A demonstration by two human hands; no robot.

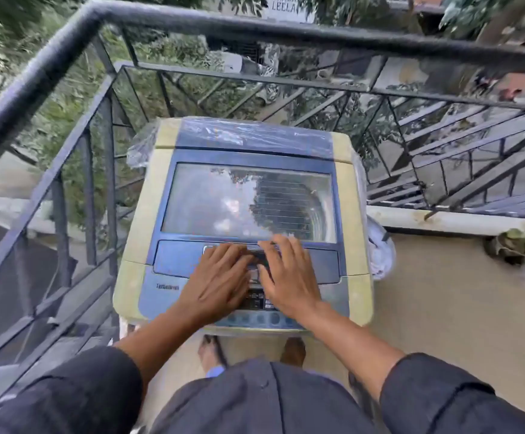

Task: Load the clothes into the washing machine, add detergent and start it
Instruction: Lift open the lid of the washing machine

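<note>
1. Both sleeves, the left sleeve (76, 393) and the right sleeve (452, 399), are of dark charcoal cloth and end near the elbow, leaving the forearms bare.
2. The garment front (254, 402) is the same dark cloth, with a centre seam and what may be a small button (blurred).
3. The feet (292, 350) wear what look like sandals.

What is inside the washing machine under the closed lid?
Through the lid window of the washing machine, the ribbed steel drum wall shows on the right. Glare and reflections cover the rest, so clothes cannot be confirmed. Both hands rest on the lid's front edge.
</note>
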